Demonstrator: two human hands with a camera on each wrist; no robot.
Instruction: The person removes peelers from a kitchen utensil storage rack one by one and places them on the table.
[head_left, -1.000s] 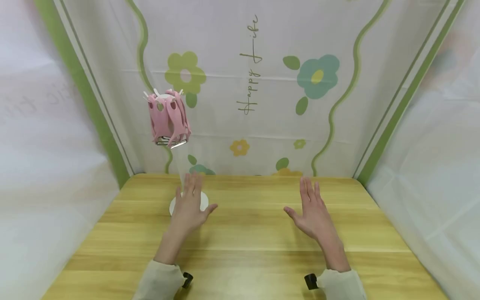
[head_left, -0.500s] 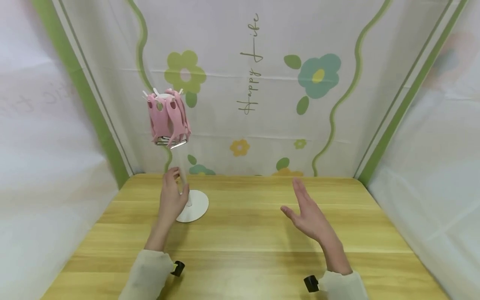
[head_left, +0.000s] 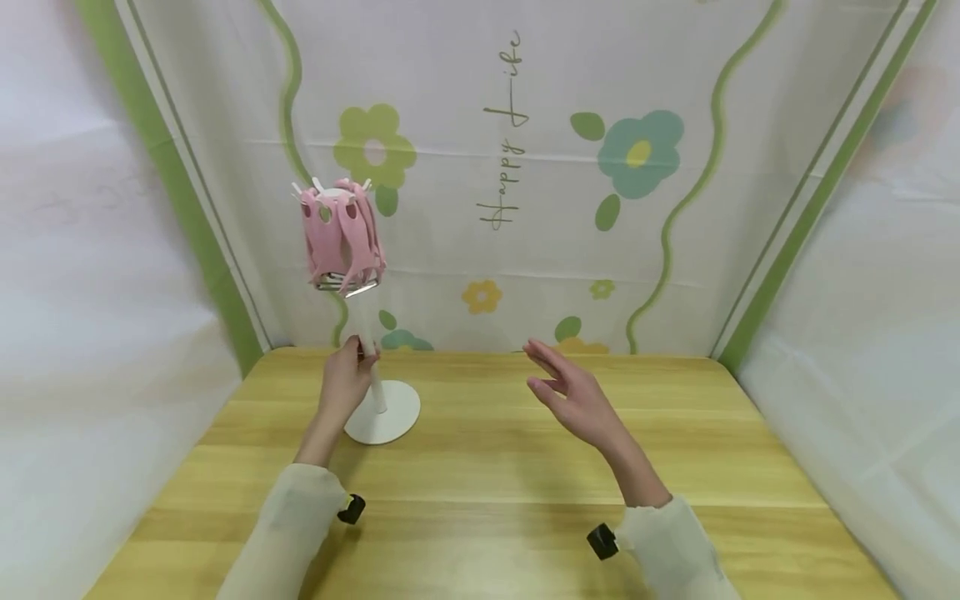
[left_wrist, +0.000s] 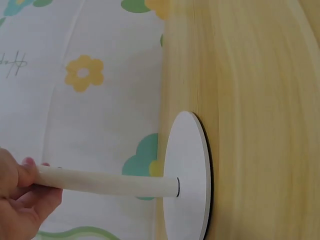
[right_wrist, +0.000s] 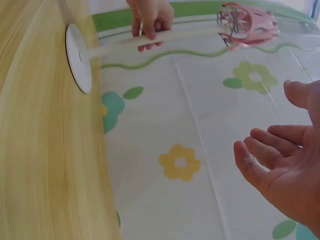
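The left hand (head_left: 347, 379) grasps the white upright pole (head_left: 378, 395) of a stand, fingers curled round it above its flat, round white base (head_left: 397, 414), which rests at the far left of the wooden desk (head_left: 480, 467). Pink plastic peelers (head_left: 326, 244) with metal blades hang from white prongs (head_left: 318, 183) at the top. The right hand (head_left: 579, 404), released and loosely bent, is held over the desk's right side, well apart from the stand. A white flowered cloth (head_left: 450, 208) hangs behind.

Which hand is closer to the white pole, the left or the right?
The left. The left hand grips the white pole above its round base; the right hand is off to the person's right, clearly apart from the pole.
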